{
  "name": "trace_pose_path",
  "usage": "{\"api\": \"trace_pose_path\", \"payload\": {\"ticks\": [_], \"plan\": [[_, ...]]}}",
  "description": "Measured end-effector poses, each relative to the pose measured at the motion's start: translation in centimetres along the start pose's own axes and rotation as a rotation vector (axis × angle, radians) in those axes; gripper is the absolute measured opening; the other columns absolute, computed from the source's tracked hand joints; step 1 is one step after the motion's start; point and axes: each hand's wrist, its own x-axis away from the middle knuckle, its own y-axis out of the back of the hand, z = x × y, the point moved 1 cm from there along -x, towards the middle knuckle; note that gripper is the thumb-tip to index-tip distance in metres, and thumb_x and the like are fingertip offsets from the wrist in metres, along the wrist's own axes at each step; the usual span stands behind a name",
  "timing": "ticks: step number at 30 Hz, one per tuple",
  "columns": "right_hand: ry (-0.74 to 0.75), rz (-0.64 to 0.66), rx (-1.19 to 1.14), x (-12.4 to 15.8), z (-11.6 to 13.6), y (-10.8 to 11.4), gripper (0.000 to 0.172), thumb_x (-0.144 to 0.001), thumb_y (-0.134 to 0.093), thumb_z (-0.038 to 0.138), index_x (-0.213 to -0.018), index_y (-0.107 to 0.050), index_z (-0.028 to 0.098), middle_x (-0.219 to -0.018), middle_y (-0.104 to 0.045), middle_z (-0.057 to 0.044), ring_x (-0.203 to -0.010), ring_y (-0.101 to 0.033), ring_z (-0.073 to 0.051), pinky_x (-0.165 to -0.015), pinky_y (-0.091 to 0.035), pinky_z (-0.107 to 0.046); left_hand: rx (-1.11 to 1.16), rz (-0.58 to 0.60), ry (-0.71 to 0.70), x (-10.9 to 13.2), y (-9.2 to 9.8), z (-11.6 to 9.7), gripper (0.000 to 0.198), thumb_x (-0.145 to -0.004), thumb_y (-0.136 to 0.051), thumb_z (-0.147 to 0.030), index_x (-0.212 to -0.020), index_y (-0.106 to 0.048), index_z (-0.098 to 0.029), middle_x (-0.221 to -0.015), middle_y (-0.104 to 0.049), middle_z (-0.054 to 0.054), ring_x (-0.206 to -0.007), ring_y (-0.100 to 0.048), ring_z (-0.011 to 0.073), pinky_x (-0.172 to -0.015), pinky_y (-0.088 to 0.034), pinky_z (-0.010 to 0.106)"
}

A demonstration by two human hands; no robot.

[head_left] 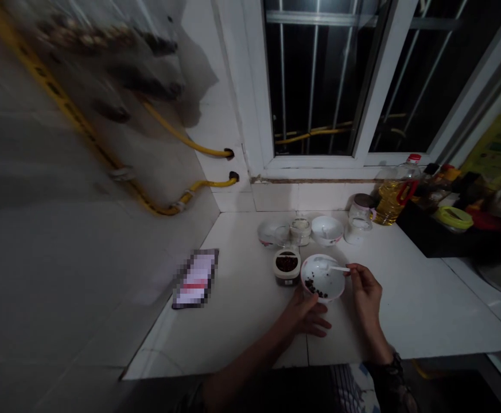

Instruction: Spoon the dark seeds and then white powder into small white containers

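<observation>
A white bowl (334, 287) with a pink rim stands on the counter, with dark reddish-brown bits scattered along its inside. At its near left side is my left hand (304, 315), thumb at the rim and index finger against the wall, the other fingers spread below. Between the thumb and fingers of my right hand (365, 289) is the handle of a white spoon (338, 268), whose head reaches into the bowl. Just left of the bowl sits an uncovered square jar (287, 276) filled with dark red-brown contents.
Behind stand a clear bowl (271, 234), a small jar (301, 230), another white bowl (326, 230) and a lidded glass jar (358, 221). An oil bottle (390, 198) and a black condiment box (433, 235) are at right. A blurred-out phone-like object (196, 280) lies left.
</observation>
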Motion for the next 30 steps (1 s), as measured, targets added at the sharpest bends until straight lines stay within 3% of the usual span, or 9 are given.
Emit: {"api": "trace_pose_path", "payload": {"ticks": [8, 13, 19, 25, 30], "plan": [[0.011, 0.097, 0.077, 0.5, -0.1, -0.1, 0.032, -0.084, -0.058, 0.046, -0.092, -0.072, 0.019, -0.079, -0.075, -0.006, -0.073, -0.069, -0.023, -0.067, -0.053, -0.032, 0.058, -0.092, -0.039, -0.5, -1.2, -0.6, 0.079, -0.079, -0.069, -0.058, -0.137, -0.032, -0.020, -0.084, -0.069, 0.007, -0.070, -0.075, 0.0264, -0.068, -0.060, 0.041], [0.083, 0.014, 0.142, 1.8, 0.2, 0.4, 0.033, -0.088, -0.056, 0.045, -0.096, -0.072, 0.017, -0.087, -0.076, -0.010, -0.076, -0.070, -0.023, -0.067, -0.053, -0.032, 0.101, -0.048, -0.056, -0.2, -1.7, -1.2, 0.087, -0.066, -0.076, -0.041, -0.139, -0.034, -0.018, -0.077, -0.072, 0.007, -0.068, -0.074, 0.0244, -0.065, -0.058, 0.034], [0.281, -0.066, 0.177, 3.7, 1.7, 1.1, 0.026, -0.093, -0.056, 0.039, -0.094, -0.072, 0.018, -0.101, -0.075, -0.011, -0.075, -0.070, -0.019, -0.065, -0.056, -0.031, 0.216, -0.059, -0.090, 0.6, -2.1, -0.4, 0.088, -0.056, -0.080, -0.033, -0.134, -0.040, -0.021, -0.105, -0.073, 0.013, -0.079, -0.075, 0.0234, -0.067, -0.056, 0.029], [0.434, -0.075, 0.218, 5.3, 3.0, 2.2, 0.018, -0.094, -0.056, 0.028, -0.096, -0.072, 0.019, -0.104, -0.073, -0.012, -0.096, -0.069, -0.024, -0.078, -0.058, -0.038, 0.159, -0.011, -0.219, 3.0, -2.0, -0.1, 0.070, -0.066, -0.077, -0.031, -0.129, -0.046, -0.025, -0.125, -0.065, 0.010, -0.086, -0.073, 0.0203, -0.068, -0.059, 0.028], [0.527, -0.058, 0.278, 5.8, 4.4, 3.2, 0.016, -0.095, -0.055, 0.021, -0.099, -0.071, 0.019, -0.103, -0.073, -0.010, -0.096, -0.069, -0.023, -0.083, -0.055, -0.039, 0.167, 0.022, -0.300, 4.4, -1.7, -0.1, 0.086, -0.064, -0.078, -0.027, -0.140, -0.037, -0.030, -0.142, -0.053, 0.011, -0.089, -0.070, 0.0212, -0.068, -0.062, 0.031]]}}
